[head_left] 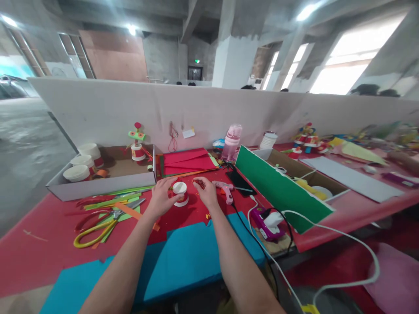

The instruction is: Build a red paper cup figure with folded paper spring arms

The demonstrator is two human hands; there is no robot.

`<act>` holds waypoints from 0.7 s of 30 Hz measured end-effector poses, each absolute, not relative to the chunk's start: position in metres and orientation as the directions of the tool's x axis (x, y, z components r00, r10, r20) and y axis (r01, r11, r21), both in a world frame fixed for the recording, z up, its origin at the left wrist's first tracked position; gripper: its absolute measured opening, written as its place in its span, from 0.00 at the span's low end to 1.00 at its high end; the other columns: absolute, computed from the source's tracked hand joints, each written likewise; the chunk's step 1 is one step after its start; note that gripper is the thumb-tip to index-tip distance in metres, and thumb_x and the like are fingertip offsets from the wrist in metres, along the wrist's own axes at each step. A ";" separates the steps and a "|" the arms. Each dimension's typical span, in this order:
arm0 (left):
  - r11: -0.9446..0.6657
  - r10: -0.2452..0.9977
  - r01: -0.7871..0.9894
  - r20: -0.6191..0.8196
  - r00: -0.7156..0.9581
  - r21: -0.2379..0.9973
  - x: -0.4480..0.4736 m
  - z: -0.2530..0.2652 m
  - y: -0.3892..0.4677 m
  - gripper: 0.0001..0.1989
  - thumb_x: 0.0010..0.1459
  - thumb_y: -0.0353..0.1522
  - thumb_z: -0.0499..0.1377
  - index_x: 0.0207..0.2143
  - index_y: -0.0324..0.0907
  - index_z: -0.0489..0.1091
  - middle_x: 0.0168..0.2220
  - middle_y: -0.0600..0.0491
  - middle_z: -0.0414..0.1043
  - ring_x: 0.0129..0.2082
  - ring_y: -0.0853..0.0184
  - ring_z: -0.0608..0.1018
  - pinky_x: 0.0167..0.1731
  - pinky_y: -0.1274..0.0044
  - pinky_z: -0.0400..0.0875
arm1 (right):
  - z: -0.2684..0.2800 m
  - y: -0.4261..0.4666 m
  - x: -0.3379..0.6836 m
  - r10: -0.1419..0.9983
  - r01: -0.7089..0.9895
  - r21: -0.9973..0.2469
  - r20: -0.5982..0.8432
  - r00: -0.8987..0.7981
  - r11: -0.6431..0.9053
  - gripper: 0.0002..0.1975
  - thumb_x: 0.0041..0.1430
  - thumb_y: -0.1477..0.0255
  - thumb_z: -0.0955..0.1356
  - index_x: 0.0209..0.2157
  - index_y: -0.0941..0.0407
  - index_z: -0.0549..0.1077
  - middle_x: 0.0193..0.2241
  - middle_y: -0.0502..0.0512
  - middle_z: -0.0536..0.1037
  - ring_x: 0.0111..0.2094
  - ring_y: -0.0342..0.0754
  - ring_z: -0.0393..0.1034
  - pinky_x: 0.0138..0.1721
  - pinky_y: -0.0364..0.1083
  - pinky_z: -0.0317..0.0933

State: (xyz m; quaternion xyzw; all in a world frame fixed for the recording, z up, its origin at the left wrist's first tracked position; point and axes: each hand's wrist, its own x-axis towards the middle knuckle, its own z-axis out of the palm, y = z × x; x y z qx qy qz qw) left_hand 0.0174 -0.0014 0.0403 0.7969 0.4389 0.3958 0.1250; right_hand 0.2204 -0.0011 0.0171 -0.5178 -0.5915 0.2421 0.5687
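A small red-and-white paper cup stands on the red tabletop in front of me, its pale round end up. My left hand is closed around the cup's left side, the thumb against its front. A bit of red and yellow paper shows between that hand and the cup. Just right of the cup, my right hand is pinched on a small red folded paper strip, mostly covered by the fingers. A pink glue gun lies beside my right hand.
Scissors and paper strips lie left. A cardboard tray holds cups and a finished figure. Red paper sheets lie behind. Right are a green-sided box, a purple power strip and cables. Blue foam lines the front.
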 end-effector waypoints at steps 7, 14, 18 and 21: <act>-0.516 0.816 0.788 0.475 0.330 0.337 0.033 0.026 -0.002 0.32 0.51 0.42 0.64 0.58 0.45 0.64 0.54 0.44 0.69 0.57 0.51 0.66 0.56 0.61 0.53 | 0.012 -0.007 0.222 0.861 0.529 -0.735 0.509 0.018 0.423 0.08 0.57 0.74 0.66 0.39 0.55 0.74 0.40 0.56 0.79 0.42 0.50 0.72 0.48 0.49 0.63; -0.480 0.822 0.812 0.494 0.284 0.332 0.036 0.023 -0.002 0.26 0.54 0.41 0.61 0.55 0.47 0.65 0.53 0.47 0.72 0.55 0.53 0.67 0.54 0.62 0.55 | 0.008 -0.001 0.222 0.841 0.539 -0.699 0.540 -0.034 0.471 0.08 0.60 0.75 0.65 0.40 0.54 0.73 0.41 0.55 0.79 0.44 0.50 0.71 0.50 0.50 0.61; -0.482 0.823 0.800 0.497 0.274 0.358 0.036 0.023 -0.001 0.26 0.54 0.39 0.60 0.56 0.46 0.65 0.54 0.47 0.71 0.55 0.53 0.68 0.53 0.62 0.55 | 0.009 -0.003 0.220 0.845 0.582 -0.667 0.531 -0.065 0.464 0.08 0.61 0.75 0.64 0.40 0.53 0.73 0.42 0.54 0.79 0.46 0.51 0.71 0.54 0.53 0.56; -0.478 0.828 0.799 0.491 0.271 0.366 0.037 0.024 -0.001 0.27 0.53 0.39 0.60 0.56 0.45 0.65 0.54 0.46 0.71 0.55 0.52 0.68 0.53 0.62 0.56 | 0.009 -0.003 0.218 0.847 0.613 -0.647 0.527 -0.068 0.452 0.08 0.62 0.75 0.63 0.40 0.53 0.72 0.42 0.53 0.79 0.47 0.50 0.71 0.57 0.55 0.53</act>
